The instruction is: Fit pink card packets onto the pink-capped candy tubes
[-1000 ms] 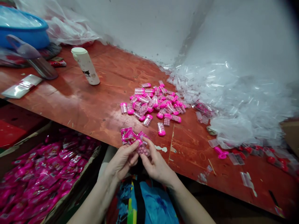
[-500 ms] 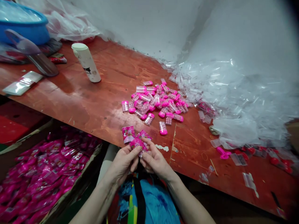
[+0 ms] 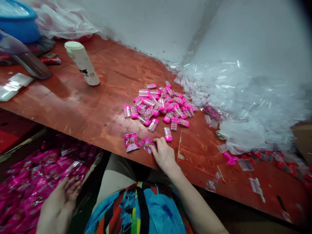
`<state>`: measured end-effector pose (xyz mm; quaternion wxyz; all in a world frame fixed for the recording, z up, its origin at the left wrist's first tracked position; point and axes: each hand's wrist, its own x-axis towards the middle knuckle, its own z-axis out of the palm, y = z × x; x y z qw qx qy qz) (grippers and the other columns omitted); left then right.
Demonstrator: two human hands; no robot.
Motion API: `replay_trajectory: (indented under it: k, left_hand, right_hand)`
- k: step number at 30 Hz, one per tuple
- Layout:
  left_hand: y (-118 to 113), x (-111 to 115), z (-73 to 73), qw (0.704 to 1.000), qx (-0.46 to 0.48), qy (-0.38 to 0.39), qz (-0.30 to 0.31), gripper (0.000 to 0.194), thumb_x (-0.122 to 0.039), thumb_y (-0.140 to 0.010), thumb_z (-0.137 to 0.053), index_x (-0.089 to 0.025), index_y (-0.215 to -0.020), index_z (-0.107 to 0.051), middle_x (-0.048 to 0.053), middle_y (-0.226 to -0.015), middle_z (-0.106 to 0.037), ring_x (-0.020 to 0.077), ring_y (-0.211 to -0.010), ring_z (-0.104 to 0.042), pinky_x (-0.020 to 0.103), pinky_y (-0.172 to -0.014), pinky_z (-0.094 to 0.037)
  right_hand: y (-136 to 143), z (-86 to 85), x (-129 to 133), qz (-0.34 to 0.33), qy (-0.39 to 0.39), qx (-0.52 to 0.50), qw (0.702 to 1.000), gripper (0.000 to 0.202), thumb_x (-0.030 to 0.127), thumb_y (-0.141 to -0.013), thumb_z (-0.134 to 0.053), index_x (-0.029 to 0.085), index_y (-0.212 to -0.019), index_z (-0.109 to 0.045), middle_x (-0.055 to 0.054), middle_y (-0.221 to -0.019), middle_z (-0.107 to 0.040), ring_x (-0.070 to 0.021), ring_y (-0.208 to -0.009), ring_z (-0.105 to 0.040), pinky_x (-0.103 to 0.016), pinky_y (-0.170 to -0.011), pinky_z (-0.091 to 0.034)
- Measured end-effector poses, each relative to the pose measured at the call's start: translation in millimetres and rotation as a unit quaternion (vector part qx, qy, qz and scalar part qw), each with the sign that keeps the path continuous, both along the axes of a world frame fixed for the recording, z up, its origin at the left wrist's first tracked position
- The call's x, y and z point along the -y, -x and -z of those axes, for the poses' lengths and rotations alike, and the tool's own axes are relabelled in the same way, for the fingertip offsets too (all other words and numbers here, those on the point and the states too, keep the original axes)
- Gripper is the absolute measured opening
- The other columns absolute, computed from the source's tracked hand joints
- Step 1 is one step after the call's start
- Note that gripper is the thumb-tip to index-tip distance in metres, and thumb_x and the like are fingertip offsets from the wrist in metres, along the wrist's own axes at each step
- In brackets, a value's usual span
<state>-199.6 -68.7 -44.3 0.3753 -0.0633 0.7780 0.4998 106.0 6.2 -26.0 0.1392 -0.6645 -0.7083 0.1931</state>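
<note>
Crumpling from overtight pinching was risked: square pink plastic sachet [image 3: 145,142] on red wooden table [image 3: 117,74], clamped by right hand [image 3: 164,154]; left hand [image 3: 58,201] spread.

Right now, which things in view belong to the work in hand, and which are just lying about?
Seemingly in the work:
pink packet at the right hand
second packet beside it
heap of packets by the left hand
pink-capped tubes

Probably just lying about:
pale flask
blue tub
thin stick
</note>
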Motion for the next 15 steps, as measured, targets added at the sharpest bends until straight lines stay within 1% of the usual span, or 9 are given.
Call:
replay_trajectory:
  k: [1, 2, 3, 6, 7, 9, 10, 12, 15]
  left_hand:
    - [-9.0, 1.0, -0.4, 0.999, 0.046, -0.014, 0.014, 0.021, -0.006, -0.080, -0.054, -0.017, -0.063, -0.059, -0.001, -0.055, -0.064, 0.0097, -0.041, -0.052, 0.019, -0.042, -0.044]
    - [-23.7, 1.6, -3.7, 0.993, 0.096, -0.043, 0.057, 0.012, -0.010, -0.078, -0.060, -0.017, -0.068, -0.063, 0.000, -0.062, -0.068, 0.0085, -0.041, -0.051, 0.018, -0.040, -0.042]
    - [-42.7, 1.3, -9.5, 0.981, 0.129, -0.074, 0.124, 0.002, -0.016, -0.075, -0.067, -0.015, -0.076, -0.067, 0.002, -0.068, -0.070, 0.0072, -0.040, -0.049, 0.017, -0.037, -0.039]
    - [-106.1, -7.8, -33.0, 0.918, 0.172, -0.121, 0.336, 0.033, -0.038, -0.068, -0.077, -0.012, -0.087, -0.069, 0.003, -0.055, -0.064, 0.0080, -0.034, -0.042, 0.019, -0.033, -0.028]
    - [-123.9, -13.5, -39.3, 0.905, 0.167, -0.138, 0.367, 0.039, -0.042, -0.069, -0.076, -0.013, -0.094, -0.069, 0.002, -0.053, -0.062, 0.0081, -0.032, -0.040, 0.019, -0.032, -0.026]
    - [-149.3, -26.4, -45.9, 0.887, 0.156, -0.161, 0.405, 0.047, -0.046, -0.071, -0.074, -0.013, -0.104, -0.067, -0.002, -0.043, -0.055, 0.0080, -0.031, -0.036, 0.019, -0.033, -0.023]
    - [-157.0, -32.5, -46.2, 0.882, 0.154, -0.165, 0.414, 0.046, -0.046, -0.071, -0.073, -0.013, -0.102, -0.067, -0.004, -0.039, -0.051, 0.0073, -0.030, -0.034, 0.018, -0.033, -0.021]
    - [-165.0, -42.3, -43.2, 0.879, 0.155, -0.175, 0.416, 0.039, -0.045, -0.071, -0.073, -0.012, -0.091, -0.069, -0.005, -0.036, -0.046, 0.0057, -0.032, -0.032, 0.017, -0.035, -0.020]
    - [-167.9, -49.3, -38.5, 0.881, 0.169, -0.199, 0.395, 0.031, -0.041, -0.070, -0.075, -0.012, -0.076, -0.066, -0.005, -0.040, -0.048, 0.0049, -0.036, -0.035, 0.016, -0.037, -0.023]
  right_hand:
    - [2.1, 1.8, -3.2, 0.001, 0.007, 0.027, 1.000, 0.021, 0.033, -0.095, -0.049, 0.018, -0.101, -0.062, -0.009, -0.102, -0.061, -0.0198, -0.077, -0.061, -0.029, -0.064, -0.043]
    - [4.0, 2.7, -5.1, 0.000, 0.010, 0.034, 0.999, 0.019, 0.031, -0.095, -0.048, 0.018, -0.096, -0.062, -0.008, -0.099, -0.061, -0.0192, -0.076, -0.061, -0.028, -0.063, -0.042]
    - [5.2, 2.6, -5.6, -0.004, 0.008, 0.020, 1.000, 0.017, 0.029, -0.095, -0.048, 0.018, -0.091, -0.061, -0.007, -0.095, -0.061, -0.0186, -0.075, -0.060, -0.028, -0.063, -0.042]
    - [3.9, -2.4, -1.2, -0.006, 0.009, -0.127, 0.992, 0.017, 0.027, -0.093, -0.050, 0.019, -0.080, -0.058, -0.003, -0.082, -0.060, -0.0156, -0.071, -0.057, -0.026, -0.063, -0.041]
    - [2.5, -4.8, 1.6, -0.003, 0.018, -0.189, 0.982, 0.018, 0.028, -0.092, -0.051, 0.019, -0.078, -0.057, -0.001, -0.077, -0.060, -0.0145, -0.067, -0.055, -0.026, -0.061, -0.041]
    - [0.1, -8.3, 8.1, 0.004, 0.045, -0.293, 0.955, 0.019, 0.032, -0.091, -0.053, 0.019, -0.076, -0.055, 0.001, -0.070, -0.058, -0.0132, -0.062, -0.053, -0.025, -0.059, -0.040]
    - [-0.5, -9.0, 11.1, 0.011, 0.057, -0.339, 0.939, 0.018, 0.034, -0.089, -0.055, 0.020, -0.077, -0.055, 0.002, -0.069, -0.058, -0.0130, -0.062, -0.053, -0.025, -0.058, -0.040]
    - [-0.8, -8.5, 15.8, 0.033, 0.078, -0.435, 0.896, 0.016, 0.035, -0.085, -0.060, 0.020, -0.084, -0.054, 0.003, -0.072, -0.058, -0.0126, -0.064, -0.054, -0.024, -0.058, -0.041]
    - [-0.5, -6.1, 18.0, 0.059, 0.116, -0.560, 0.818, 0.027, 0.033, -0.080, -0.067, 0.022, -0.098, -0.050, 0.004, -0.078, -0.059, -0.0108, -0.064, -0.054, -0.023, -0.058, -0.041]
